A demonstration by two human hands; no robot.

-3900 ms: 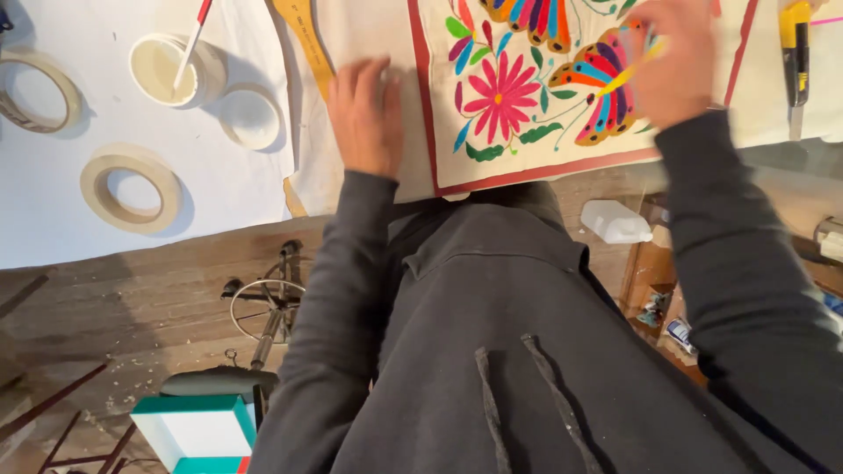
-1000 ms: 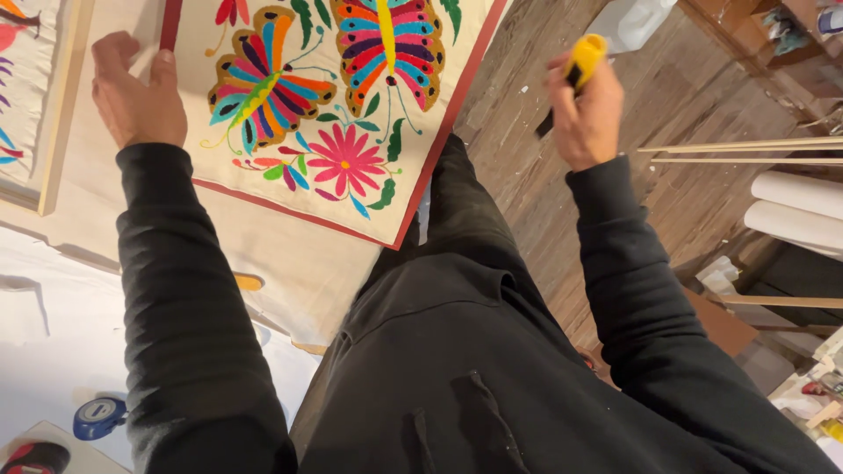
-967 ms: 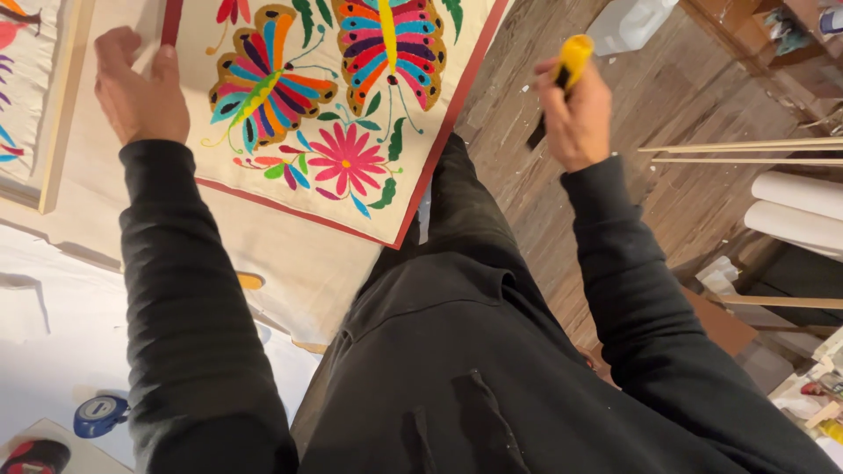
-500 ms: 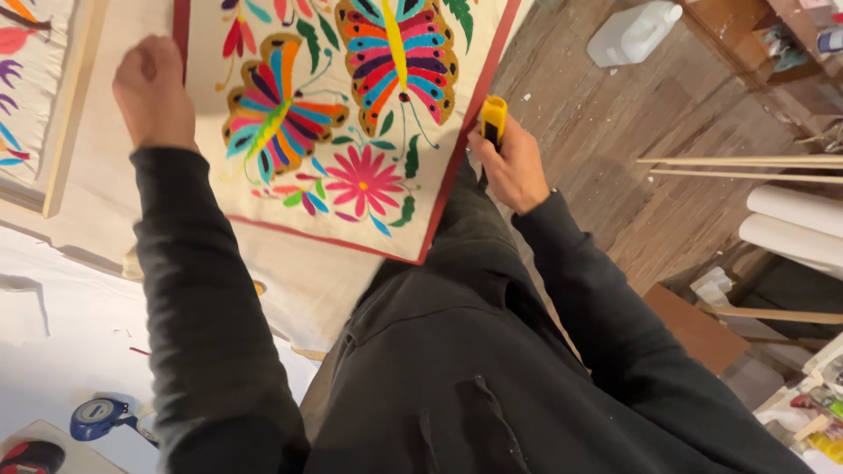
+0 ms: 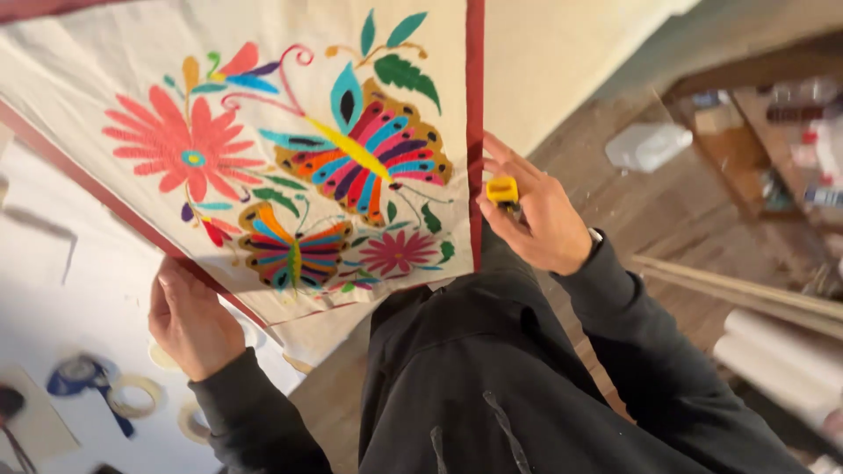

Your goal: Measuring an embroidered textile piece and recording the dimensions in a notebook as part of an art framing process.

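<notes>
White plastic jug [image 5: 648, 145] (floor, right)

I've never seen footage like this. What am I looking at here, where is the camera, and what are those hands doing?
There is no machine here: a person wears a camera on the head, so the single view looks down over their own dark sweatshirt at both hands.

The left hand grips the lower corner of a cream cloth with a dark red border, embroidered with bright butterflies, flowers and leaves. The right hand rests at the cloth's right edge and is closed around a small yellow tool; most of it is hidden in the fist, so I cannot tell exactly what kind it is.

On the white surface at lower left lie rolls of tape. To the right is a wooden floor with a white plastic jug and pale rolls.
</notes>
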